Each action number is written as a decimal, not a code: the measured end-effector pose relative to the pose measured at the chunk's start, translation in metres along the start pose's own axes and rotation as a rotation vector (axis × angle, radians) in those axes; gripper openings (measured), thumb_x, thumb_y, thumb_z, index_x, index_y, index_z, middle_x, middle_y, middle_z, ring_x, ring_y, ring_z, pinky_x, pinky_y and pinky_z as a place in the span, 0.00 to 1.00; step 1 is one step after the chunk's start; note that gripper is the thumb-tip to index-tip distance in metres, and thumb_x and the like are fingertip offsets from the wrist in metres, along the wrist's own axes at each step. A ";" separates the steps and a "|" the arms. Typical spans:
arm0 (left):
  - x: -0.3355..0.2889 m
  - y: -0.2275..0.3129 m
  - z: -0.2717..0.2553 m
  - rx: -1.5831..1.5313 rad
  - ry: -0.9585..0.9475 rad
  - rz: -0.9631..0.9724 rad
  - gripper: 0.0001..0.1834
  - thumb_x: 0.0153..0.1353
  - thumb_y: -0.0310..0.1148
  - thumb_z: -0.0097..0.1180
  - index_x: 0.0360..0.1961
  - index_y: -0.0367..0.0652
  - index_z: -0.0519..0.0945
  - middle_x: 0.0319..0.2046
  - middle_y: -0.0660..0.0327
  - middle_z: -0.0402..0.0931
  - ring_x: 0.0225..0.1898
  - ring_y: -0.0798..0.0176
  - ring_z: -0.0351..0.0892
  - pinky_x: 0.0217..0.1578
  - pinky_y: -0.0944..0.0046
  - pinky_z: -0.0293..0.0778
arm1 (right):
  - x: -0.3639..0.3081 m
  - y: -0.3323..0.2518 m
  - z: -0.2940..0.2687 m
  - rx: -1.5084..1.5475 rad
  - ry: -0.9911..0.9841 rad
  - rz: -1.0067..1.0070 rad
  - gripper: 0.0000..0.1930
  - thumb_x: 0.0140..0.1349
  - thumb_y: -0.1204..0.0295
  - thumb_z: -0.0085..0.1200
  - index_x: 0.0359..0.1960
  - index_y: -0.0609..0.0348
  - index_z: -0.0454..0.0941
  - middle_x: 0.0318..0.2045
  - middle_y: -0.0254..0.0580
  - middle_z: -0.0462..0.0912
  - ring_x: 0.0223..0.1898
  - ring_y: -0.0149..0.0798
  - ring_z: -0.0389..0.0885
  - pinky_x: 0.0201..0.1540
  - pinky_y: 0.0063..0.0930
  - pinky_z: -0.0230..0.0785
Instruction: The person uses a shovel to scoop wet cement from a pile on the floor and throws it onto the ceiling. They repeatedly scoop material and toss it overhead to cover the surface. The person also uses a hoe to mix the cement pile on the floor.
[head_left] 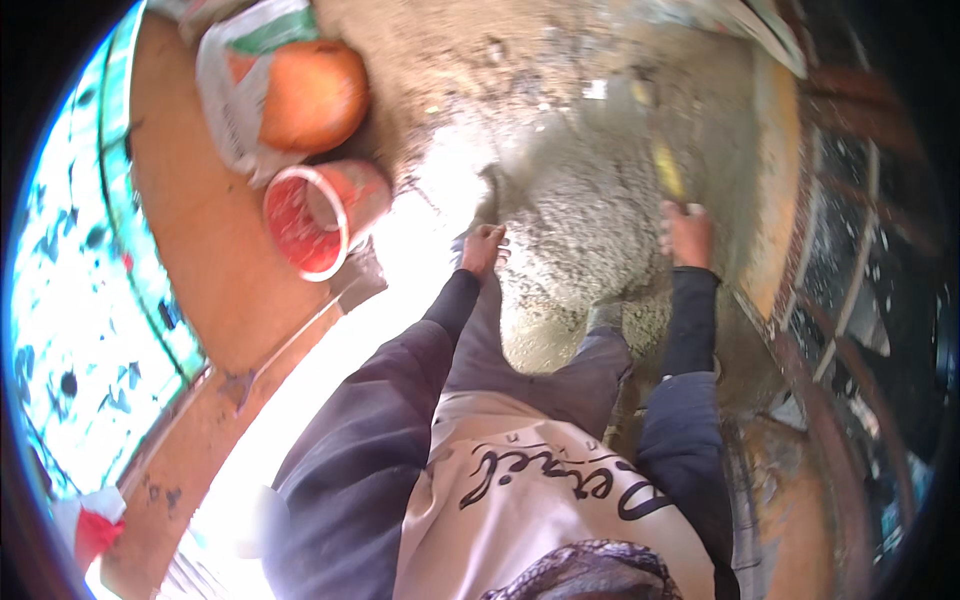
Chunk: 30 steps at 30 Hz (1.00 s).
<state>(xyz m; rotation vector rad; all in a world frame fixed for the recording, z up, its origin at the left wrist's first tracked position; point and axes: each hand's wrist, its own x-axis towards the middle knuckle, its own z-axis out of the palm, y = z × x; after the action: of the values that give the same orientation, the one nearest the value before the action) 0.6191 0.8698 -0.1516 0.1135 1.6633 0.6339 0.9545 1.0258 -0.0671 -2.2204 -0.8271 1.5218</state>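
My right hand point(688, 236) is closed around the yellow handle point(667, 172) of a tool. The tool's far end is smeared by motion over the wet grey cement mix, so its kind is unclear. At my left knee, my left hand point(483, 250) has its fingers curled in. Whatever those fingers hold, if anything, is hidden. Wet cement mix point(590, 210) spreads over the ground ahead of me and around my boots, rough and lumpy in the middle and smoother on the right.
To the left, a red bucket point(345, 235) with a pale rim lies tipped beside an orange rounded container point(316, 97) and a white sack point(228, 95). An orange-brown wall edge point(775, 180) runs along the right, with dark metal bars point(845, 240) beyond. Strong sunlight washes out the left ground.
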 end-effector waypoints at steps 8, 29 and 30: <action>0.035 -0.030 -0.287 -0.248 0.343 -0.079 0.14 0.61 0.35 0.52 0.45 0.39 0.73 0.28 0.56 0.76 0.20 0.62 0.76 0.15 0.65 0.71 | -0.013 -0.049 0.051 -0.113 0.158 0.087 0.23 0.55 0.63 0.62 0.48 0.65 0.72 0.23 0.38 0.74 0.12 0.31 0.66 0.12 0.26 0.57; 0.035 0.036 -0.329 0.088 0.101 -0.149 0.13 0.63 0.32 0.53 0.44 0.32 0.73 0.29 0.54 0.77 0.23 0.62 0.78 0.22 0.65 0.75 | -0.016 -0.065 0.075 -0.365 0.382 0.050 0.36 0.50 0.55 0.65 0.58 0.64 0.71 0.25 0.48 0.81 0.14 0.37 0.73 0.18 0.33 0.65; 0.031 0.037 -0.326 0.084 0.097 -0.138 0.13 0.63 0.32 0.53 0.43 0.32 0.73 0.30 0.53 0.77 0.23 0.62 0.78 0.22 0.65 0.75 | -0.015 -0.065 0.073 -0.379 0.384 0.057 0.36 0.50 0.56 0.65 0.57 0.65 0.71 0.25 0.47 0.81 0.14 0.37 0.73 0.18 0.33 0.65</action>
<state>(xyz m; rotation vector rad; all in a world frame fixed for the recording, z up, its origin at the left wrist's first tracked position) 0.2964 0.8038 -0.1432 0.0289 1.7747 0.4716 0.8648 1.0627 -0.0472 -2.7069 -0.9935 0.9643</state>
